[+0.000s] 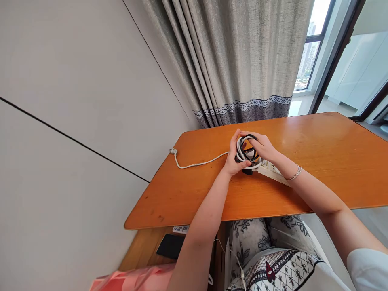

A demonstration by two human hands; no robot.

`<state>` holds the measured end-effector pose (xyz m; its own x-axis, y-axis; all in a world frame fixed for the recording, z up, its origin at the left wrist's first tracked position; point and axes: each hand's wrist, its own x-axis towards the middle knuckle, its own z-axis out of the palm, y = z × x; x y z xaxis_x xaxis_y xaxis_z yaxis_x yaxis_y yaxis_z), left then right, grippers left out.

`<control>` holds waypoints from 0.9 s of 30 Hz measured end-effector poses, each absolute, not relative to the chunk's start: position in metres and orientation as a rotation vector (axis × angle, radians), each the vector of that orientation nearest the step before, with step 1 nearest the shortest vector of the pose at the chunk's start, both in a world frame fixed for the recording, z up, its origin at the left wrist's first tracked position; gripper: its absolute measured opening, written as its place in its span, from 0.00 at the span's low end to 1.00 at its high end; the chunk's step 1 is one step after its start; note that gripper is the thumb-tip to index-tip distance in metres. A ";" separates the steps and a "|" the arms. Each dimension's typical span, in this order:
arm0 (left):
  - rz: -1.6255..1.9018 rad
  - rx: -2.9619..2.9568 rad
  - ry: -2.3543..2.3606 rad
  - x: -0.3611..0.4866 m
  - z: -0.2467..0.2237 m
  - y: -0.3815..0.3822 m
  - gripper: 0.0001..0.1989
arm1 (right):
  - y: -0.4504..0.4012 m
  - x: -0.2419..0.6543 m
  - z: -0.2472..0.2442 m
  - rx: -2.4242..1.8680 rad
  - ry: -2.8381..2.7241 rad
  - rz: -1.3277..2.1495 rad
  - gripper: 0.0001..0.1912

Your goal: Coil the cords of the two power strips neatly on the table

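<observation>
My left hand point(233, 161) curls around the left side of a loop of coiled cables point(240, 148), black and white wound together. On the upper right, my right hand point(263, 146) grips the same coil, fingers over its top. A white power strip point(273, 173) lies on the table under my right wrist, partly hidden by it. Just below the coil sits a small black block point(247, 171), perhaps a plug. From the coil a white cord point(201, 163) runs left over the wood to a white plug point(173, 151) at the table's left edge.
The orange-brown wooden table point(327, 161) has rounded corners. Behind it hangs a grey curtain point(248, 60), with a pale wall point(75, 141) to the left. Lower down, left of my legs, are a black flat object point(170, 246) and a pink bag-like item point(133, 279).
</observation>
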<state>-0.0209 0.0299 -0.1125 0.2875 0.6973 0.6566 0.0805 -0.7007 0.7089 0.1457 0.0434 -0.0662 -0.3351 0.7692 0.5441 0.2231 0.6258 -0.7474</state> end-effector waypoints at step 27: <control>1.547 1.304 0.603 0.001 -0.112 0.024 0.30 | 0.019 0.137 -0.053 -0.837 -1.645 0.176 0.12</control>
